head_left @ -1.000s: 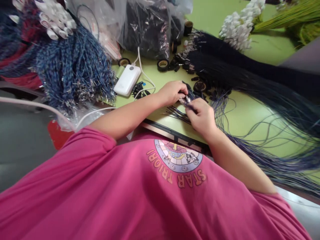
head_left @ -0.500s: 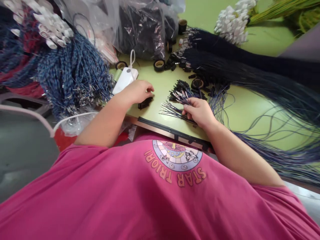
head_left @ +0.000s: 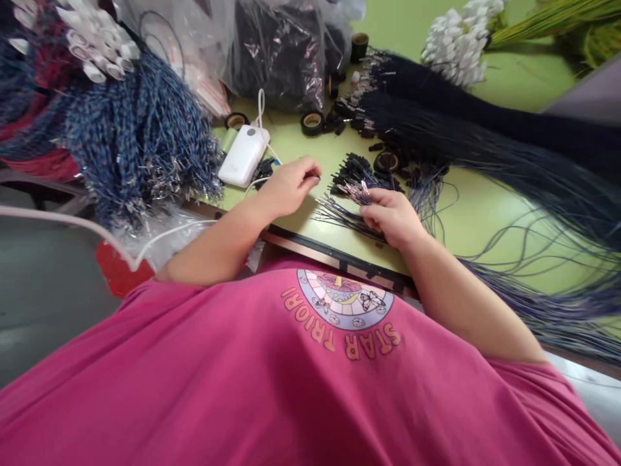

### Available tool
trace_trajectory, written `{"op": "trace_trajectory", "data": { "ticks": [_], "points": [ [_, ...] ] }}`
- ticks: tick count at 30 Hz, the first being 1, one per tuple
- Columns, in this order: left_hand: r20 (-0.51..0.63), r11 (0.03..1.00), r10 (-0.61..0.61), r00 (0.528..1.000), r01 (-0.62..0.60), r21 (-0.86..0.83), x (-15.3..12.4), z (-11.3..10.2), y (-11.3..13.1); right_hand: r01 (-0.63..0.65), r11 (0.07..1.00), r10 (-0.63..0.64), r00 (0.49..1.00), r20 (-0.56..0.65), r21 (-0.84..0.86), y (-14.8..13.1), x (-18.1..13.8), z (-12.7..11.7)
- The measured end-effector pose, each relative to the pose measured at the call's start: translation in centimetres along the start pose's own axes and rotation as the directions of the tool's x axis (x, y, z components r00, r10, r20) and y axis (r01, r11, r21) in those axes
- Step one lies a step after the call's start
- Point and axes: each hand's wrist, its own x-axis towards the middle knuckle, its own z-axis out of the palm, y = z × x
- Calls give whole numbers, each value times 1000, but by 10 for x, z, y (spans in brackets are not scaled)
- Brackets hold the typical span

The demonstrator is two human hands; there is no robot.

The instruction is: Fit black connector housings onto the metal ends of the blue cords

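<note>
Dark-blue wires [head_left: 359, 196] with silver terminals [head_left: 363, 186] are pinched in my right hand [head_left: 394, 217], close to the front edge of the tabletop [head_left: 295, 145]. My left hand [head_left: 291, 188] is closed upon one small black piece [head_left: 314, 177], its kind unclear. Farther lie black connector housings [head_left: 351, 169], then one black tape roll [head_left: 311, 133].

My right hand [head_left: 391, 217] grips dark wires [head_left: 358, 195], metal tips [head_left: 363, 186] fanned, at the near edge of the black connector pile [head_left: 350, 169]; left of it, my left hand [head_left: 294, 185] pinches a mostly hidden black piece [head_left: 315, 177]
</note>
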Motion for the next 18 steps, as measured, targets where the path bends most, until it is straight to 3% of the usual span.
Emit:
{"op": "trace_trajectory", "data": {
  "ticks": [3,7,12,18],
  "points": [
    [158,919,-72,985,127,-374,-7,18,15,2,1000,-2,1000,-9,16,0,0,-1],
    [357,654,-89,930,325,-683,-11,35,25,37,999,-36,998,-58,25,3,2,-2],
    [443,467,-77,893,425,-776,-10,40,31,14,997,-8,997,-82,73,4,3,-1],
    [422,322,-89,902,427,-845,-10,44,24,-15,999,20,993,-117,42,0,-1,1]
  ]
}}
